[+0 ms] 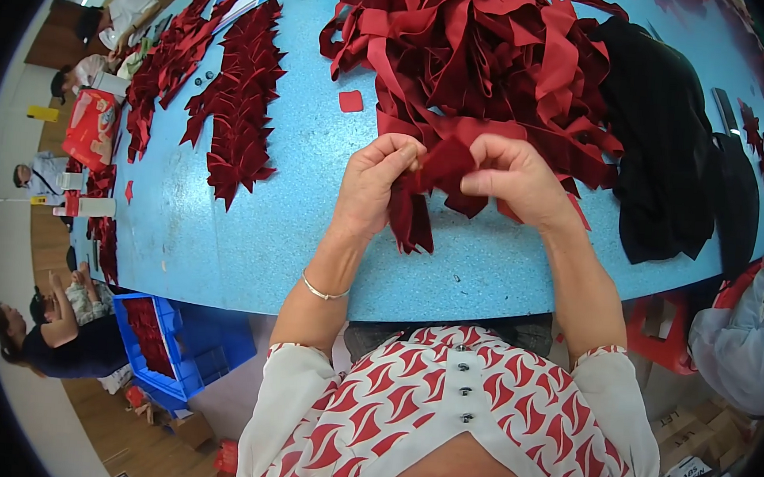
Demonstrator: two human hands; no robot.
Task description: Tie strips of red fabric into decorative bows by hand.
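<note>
Over the near part of the light blue table (301, 259), I hold a dark red velvet ribbon piece (446, 165) with both hands. My left hand (375, 180) pinches its left end between thumb and fingertips. Closed on its other side is my right hand (512, 175), thumb toward the cloth. Folded ribbon tails (412, 223) hang below my left fingers. Just beyond my hands lies a large tangled heap of red ribbon strips (501, 52). Where the held piece overlaps the heap, its outline is hard to separate.
Left of the heap are a small red square (350, 102) and a long stack of pointed velvet pieces (242, 105). Black cloth (659, 143) covers the table at right. A blue crate (152, 338) stands lower left, a red stool (666, 334) lower right. Other people sit around.
</note>
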